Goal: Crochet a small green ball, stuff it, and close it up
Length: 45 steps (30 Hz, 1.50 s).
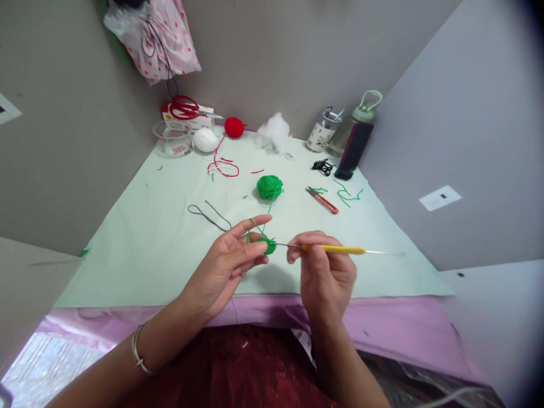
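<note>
- above the near edge of the table cover (382, 272), what is the state of the left hand (238, 255)?
- the thumb and fingers pinch a small green yarn piece (269, 247). the index finger is extended, with a green strand passing over it.
- where is the right hand (325, 272)?
- just beside it, to the right. thumb and fingers pinch the yellow handle of a hook (340, 249). the metal shaft reaches left and meets the yarn piece; whether the tip sits inside a loop cannot be told.
- locate the yarn supply.
- the green ball (270, 187) rests on the cover beyond the left hand. its strand runs down to that hand.
- what markings are present?
- at the rear left, the clear tub (172, 141) carries red lettering, too small to read. behind it, the white and red box (198, 122) bears print, partly covered by red scissors (184, 107) and likewise illegible. at the rear right, the cup (321, 137) shows a dark printed pattern; any wording is too small to read.
</note>
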Each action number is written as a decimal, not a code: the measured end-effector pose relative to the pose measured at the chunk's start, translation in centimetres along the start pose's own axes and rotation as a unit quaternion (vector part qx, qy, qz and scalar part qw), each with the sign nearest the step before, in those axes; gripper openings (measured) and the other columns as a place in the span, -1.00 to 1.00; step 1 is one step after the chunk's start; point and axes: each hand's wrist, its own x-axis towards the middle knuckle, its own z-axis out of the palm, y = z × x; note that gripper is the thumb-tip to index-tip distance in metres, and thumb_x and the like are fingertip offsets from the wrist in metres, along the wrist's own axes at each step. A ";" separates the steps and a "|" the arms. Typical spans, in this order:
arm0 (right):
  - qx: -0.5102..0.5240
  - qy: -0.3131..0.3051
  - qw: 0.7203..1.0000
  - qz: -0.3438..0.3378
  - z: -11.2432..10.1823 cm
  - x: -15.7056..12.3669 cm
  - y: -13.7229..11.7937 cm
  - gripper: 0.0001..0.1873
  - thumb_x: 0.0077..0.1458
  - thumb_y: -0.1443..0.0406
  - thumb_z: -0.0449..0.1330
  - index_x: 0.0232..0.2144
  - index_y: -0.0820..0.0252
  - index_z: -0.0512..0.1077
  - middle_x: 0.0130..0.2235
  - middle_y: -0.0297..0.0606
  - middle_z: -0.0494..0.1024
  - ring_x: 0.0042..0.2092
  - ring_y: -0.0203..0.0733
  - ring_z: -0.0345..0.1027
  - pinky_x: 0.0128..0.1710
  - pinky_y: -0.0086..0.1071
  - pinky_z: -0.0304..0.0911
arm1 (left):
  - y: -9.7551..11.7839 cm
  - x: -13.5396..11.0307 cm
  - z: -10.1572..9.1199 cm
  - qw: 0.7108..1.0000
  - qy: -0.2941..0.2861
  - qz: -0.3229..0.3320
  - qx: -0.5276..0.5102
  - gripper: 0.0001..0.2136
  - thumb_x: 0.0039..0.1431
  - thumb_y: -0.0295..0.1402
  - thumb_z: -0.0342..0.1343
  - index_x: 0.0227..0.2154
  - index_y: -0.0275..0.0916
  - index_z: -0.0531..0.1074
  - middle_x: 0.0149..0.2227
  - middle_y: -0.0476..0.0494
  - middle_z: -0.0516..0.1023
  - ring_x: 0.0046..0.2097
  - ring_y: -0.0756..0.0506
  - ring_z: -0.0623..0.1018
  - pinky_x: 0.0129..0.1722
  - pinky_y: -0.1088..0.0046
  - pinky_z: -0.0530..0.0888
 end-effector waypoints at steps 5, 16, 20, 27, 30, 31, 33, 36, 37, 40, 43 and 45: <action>-0.056 -0.040 0.997 -0.018 0.3 -0.2 0.0 -0.76 0.34 0.38 0.19 -0.13 0.00 0.63 -0.22 -0.25 0.68 -0.28 -0.20 0.51 -0.32 -0.28 0.44 | -0.8 0.0 0.7 0.995 0.011 0.070 0.074 -0.58 0.12 -0.39 0.43 0.06 -0.07 0.61 -0.24 0.00 0.59 -0.13 0.01 0.50 -0.03 0.51 0.39; -0.020 0.019 1.000 0.012 -0.3 0.2 0.2 -0.80 0.36 0.31 0.18 -0.20 0.06 0.64 -0.30 -0.26 0.62 -0.40 -0.27 0.42 -0.38 -0.31 0.39 | -0.5 0.8 0.2 1.000 0.000 -0.002 -0.011 -0.75 0.15 -0.40 0.39 -0.08 -0.13 0.69 -0.62 0.21 0.22 -0.56 0.16 0.08 -0.05 0.52 0.47; 0.001 -0.009 0.998 0.058 0.0 0.4 0.4 -0.85 0.32 0.25 0.25 -0.24 0.06 0.65 -0.25 -0.24 0.65 -0.35 -0.24 0.42 -0.36 -0.31 0.38 | -0.9 0.8 0.5 0.992 0.005 0.060 0.112 -0.70 0.15 -0.35 0.39 -0.03 -0.04 0.68 -0.28 0.01 0.56 -0.37 0.08 0.34 -0.36 0.58 0.32; 0.098 0.012 0.987 0.124 -0.4 0.7 0.4 -0.82 0.35 0.21 0.22 -0.24 0.12 0.60 -0.27 -0.25 0.68 -0.40 -0.29 0.46 -0.37 -0.35 0.42 | -1.0 0.5 0.2 0.983 0.023 0.088 0.159 -0.69 0.17 -0.29 0.38 -0.01 -0.03 0.67 -0.19 -0.05 0.53 -0.20 -0.03 0.41 -0.17 0.46 0.34; 0.112 0.008 0.986 0.124 -0.4 0.8 0.0 -0.81 0.39 0.23 0.17 -0.23 0.13 0.57 -0.27 -0.25 0.70 -0.39 -0.28 0.51 -0.35 -0.34 0.46 | -0.8 0.5 0.1 0.981 0.027 0.097 0.164 -0.69 0.16 -0.29 0.38 -0.01 -0.03 0.67 -0.19 -0.06 0.53 -0.18 -0.04 0.41 -0.16 0.46 0.34; 0.108 0.003 0.987 0.117 -0.4 0.7 -0.1 -0.80 0.40 0.25 0.15 -0.22 0.12 0.57 -0.26 -0.26 0.70 -0.38 -0.28 0.53 -0.34 -0.33 0.47 | -0.8 0.4 0.1 0.980 0.027 0.103 0.170 -0.69 0.16 -0.28 0.38 -0.02 -0.03 0.67 -0.20 -0.05 0.52 -0.18 -0.04 0.41 -0.16 0.45 0.34; 0.068 -0.005 0.994 0.089 -0.5 0.5 -0.4 -0.80 0.41 0.27 0.13 -0.19 0.11 0.57 -0.24 -0.27 0.70 -0.36 -0.28 0.54 -0.33 -0.32 0.48 | -0.6 0.4 0.1 0.973 0.031 0.122 0.194 -0.71 0.17 -0.28 0.38 -0.03 -0.01 0.68 -0.24 -0.04 0.51 -0.20 -0.04 0.41 -0.15 0.45 0.35; -0.054 -0.028 0.998 0.002 -0.6 0.1 -0.7 -0.77 0.41 0.36 0.11 -0.12 0.06 0.58 -0.21 -0.27 0.69 -0.33 -0.26 0.55 -0.29 -0.30 0.49 | -0.6 0.2 0.3 0.953 0.053 0.157 0.253 -0.73 0.18 -0.31 0.37 -0.04 0.02 0.68 -0.29 -0.01 0.49 -0.24 -0.03 0.41 -0.15 0.43 0.35; -0.099 -0.042 0.993 -0.040 -0.7 -0.2 -0.7 -0.75 0.39 0.39 0.11 -0.08 0.04 0.57 -0.19 -0.26 0.69 -0.29 -0.23 0.57 -0.27 -0.28 0.51 | -0.6 0.1 0.3 0.945 0.063 0.172 0.272 -0.73 0.19 -0.33 0.36 -0.04 0.02 0.68 -0.29 -0.01 0.50 -0.26 -0.03 0.40 -0.14 0.42 0.35; -0.215 -0.088 0.959 -0.161 -0.8 -0.9 -0.2 -0.65 0.32 0.43 0.17 0.06 -0.01 0.54 -0.12 -0.21 0.69 -0.14 -0.13 0.61 -0.18 -0.22 0.55 | -1.0 -0.1 0.7 0.929 0.092 0.207 0.293 -0.74 0.15 -0.39 0.38 -0.09 0.00 0.70 -0.24 -0.02 0.54 -0.29 -0.01 0.38 -0.14 0.43 0.37; -0.309 -0.086 0.921 -0.220 -0.6 -1.5 0.4 -0.54 0.25 0.45 0.26 0.12 -0.10 0.54 -0.06 -0.21 0.67 -0.08 -0.10 0.60 -0.13 -0.22 0.57 | -1.3 0.1 0.8 0.966 0.071 0.157 0.195 -0.63 0.09 -0.37 0.43 -0.01 0.00 0.67 -0.31 0.02 0.52 -0.37 0.04 0.33 -0.25 0.49 0.38; -0.313 -0.062 0.923 -0.217 -0.5 -1.5 0.6 -0.56 0.25 0.45 0.27 0.07 -0.15 0.57 -0.06 -0.23 0.66 -0.09 -0.10 0.59 -0.13 -0.21 0.56 | -1.3 0.3 0.6 0.995 0.018 0.055 0.082 -0.58 0.08 -0.32 0.44 0.05 -0.06 0.64 -0.46 0.09 0.40 -0.47 0.10 0.22 -0.28 0.53 0.40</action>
